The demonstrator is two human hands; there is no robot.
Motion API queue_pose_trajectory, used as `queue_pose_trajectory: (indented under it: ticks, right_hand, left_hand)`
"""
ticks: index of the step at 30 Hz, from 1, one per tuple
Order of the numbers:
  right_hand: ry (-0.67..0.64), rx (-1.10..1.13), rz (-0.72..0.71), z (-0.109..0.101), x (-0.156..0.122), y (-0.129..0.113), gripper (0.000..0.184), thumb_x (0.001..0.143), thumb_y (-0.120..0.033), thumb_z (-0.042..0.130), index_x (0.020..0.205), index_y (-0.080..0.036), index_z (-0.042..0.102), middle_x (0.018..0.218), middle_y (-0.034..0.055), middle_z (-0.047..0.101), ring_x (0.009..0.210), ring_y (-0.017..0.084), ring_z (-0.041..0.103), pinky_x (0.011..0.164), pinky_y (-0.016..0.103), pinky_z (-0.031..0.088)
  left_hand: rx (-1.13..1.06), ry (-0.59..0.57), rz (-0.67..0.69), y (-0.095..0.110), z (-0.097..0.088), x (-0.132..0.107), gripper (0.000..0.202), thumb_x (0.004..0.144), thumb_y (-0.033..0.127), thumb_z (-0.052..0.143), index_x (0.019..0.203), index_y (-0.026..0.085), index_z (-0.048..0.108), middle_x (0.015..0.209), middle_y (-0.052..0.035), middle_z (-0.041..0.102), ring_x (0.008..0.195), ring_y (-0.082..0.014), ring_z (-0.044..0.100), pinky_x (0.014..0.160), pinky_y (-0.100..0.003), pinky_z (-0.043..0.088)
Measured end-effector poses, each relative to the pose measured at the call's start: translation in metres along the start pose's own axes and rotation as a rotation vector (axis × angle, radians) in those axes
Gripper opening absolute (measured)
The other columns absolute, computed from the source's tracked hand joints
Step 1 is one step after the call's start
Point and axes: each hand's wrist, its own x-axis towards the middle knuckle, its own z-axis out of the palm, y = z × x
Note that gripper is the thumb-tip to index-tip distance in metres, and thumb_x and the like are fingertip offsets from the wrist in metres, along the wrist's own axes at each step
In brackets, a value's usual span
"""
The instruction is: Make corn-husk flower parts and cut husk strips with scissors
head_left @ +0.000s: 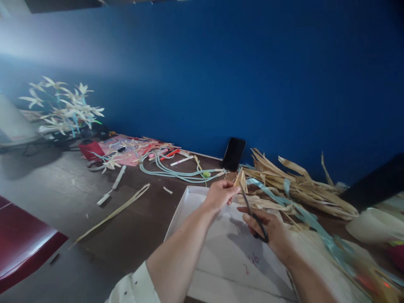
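Observation:
My left hand pinches a small folded piece of dry tan leaf, held above a shallow white box lid. My right hand grips black-handled scissors, fingers through the loops, blades pointing up toward the leaf piece. Both hands hover over the white lid, close together.
A heap of dried husk leaves and light blue ribbon lies to the right. A black phone leans on the blue wall. Cords, pink paper, leaf flowers, a long leaf strip lie left.

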Motion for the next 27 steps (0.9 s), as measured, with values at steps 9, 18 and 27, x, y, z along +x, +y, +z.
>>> queue_pose_trajectory:
  ticks: [9, 18, 27]
  right_hand:
    - [-0.006, -0.018, -0.032, -0.0012, 0.0002, 0.0038, 0.051, 0.077, -0.054, 0.06, 0.11, -0.016, 0.067, 0.056, -0.0021, 0.047, 0.054, 0.012, 0.042, 0.052, 0.027, 0.031]
    - [-0.001, 0.015, -0.027, -0.0004, 0.0, 0.0029, 0.053, 0.076, -0.055, 0.06, 0.11, -0.015, 0.066, 0.054, -0.0032, 0.045, 0.053, 0.012, 0.04, 0.051, 0.026, 0.028]
    - [0.017, -0.04, -0.048, -0.0013, 0.0022, 0.0107, 0.05, 0.079, -0.052, 0.059, 0.113, -0.016, 0.065, 0.055, -0.0033, 0.046, 0.053, 0.011, 0.04, 0.05, 0.026, 0.029]
  left_hand:
    - [-0.026, 0.008, 0.003, -0.0013, 0.0011, 0.0008, 0.022, 0.067, 0.033, 0.069, 0.07, 0.013, 0.059, 0.061, -0.0006, 0.058, 0.041, -0.004, 0.041, 0.038, -0.017, 0.031]
    - [-0.069, 0.022, -0.012, -0.0046, 0.0025, 0.0014, 0.021, 0.066, 0.032, 0.068, 0.07, 0.013, 0.059, 0.065, -0.0022, 0.06, 0.041, -0.0033, 0.041, 0.037, -0.016, 0.029]
    - [-0.066, 0.024, -0.034, -0.0009, 0.0035, 0.0017, 0.019, 0.066, 0.03, 0.067, 0.068, 0.013, 0.058, 0.056, 0.0013, 0.054, 0.04, -0.0038, 0.04, 0.038, -0.017, 0.027]
